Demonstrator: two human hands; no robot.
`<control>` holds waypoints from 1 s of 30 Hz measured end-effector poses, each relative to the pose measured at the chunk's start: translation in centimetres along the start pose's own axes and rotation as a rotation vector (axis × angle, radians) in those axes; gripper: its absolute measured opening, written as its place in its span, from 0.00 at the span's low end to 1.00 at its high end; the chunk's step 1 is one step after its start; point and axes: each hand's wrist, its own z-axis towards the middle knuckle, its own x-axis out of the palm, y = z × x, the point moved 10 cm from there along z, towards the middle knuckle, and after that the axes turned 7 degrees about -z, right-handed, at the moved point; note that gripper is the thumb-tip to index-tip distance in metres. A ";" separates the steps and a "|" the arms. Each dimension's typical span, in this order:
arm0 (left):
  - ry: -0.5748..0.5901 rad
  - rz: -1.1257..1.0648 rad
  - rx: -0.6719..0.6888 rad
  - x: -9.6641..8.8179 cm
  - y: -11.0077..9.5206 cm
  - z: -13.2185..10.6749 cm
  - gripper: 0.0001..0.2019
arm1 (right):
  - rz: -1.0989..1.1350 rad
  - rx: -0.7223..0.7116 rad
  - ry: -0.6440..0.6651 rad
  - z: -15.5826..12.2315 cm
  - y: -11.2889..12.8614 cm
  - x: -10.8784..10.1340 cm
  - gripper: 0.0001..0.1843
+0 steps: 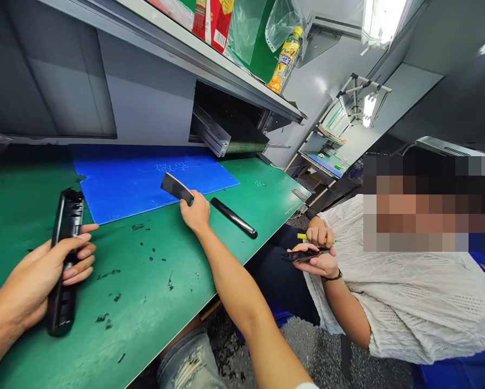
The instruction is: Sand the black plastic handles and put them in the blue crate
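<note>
My left hand (50,275) is wrapped around a long black plastic shell (69,216), its hollow inner side partly showing. The shell stands tilted over the green table at the left. Farther right, my right hand (197,212) grips one end of a flat, dark rectangular strip (174,186) with a pale edge; its exact kind is unclear. That strip reaches over the front edge of a blue sheet (125,186). Just right of my right hand, a glossy black elongated plastic piece (234,218) lies on the table, apart from the hand.
Small black scraps (102,317) are scattered over the green table (153,302). A conveyor end (226,143) juts out at the back. Above, a shelf (177,54) carries a drink bottle (285,59). At the right, a seated person (412,302) holds a black part (303,255) and a yellow-handled tool.
</note>
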 end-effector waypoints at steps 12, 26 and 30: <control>0.053 0.046 0.064 0.6 -0.6 -0.2 0.27 | -0.010 -0.012 -0.002 -0.1 0.2 -0.2 0.16; 0.089 0.051 0.072 1.1 -0.8 -0.6 0.25 | -0.018 -0.057 -0.006 -0.3 0.7 -0.2 0.17; 0.084 0.051 0.075 1.1 -0.9 -0.6 0.25 | -0.026 -0.056 -0.007 -0.3 0.7 -0.3 0.16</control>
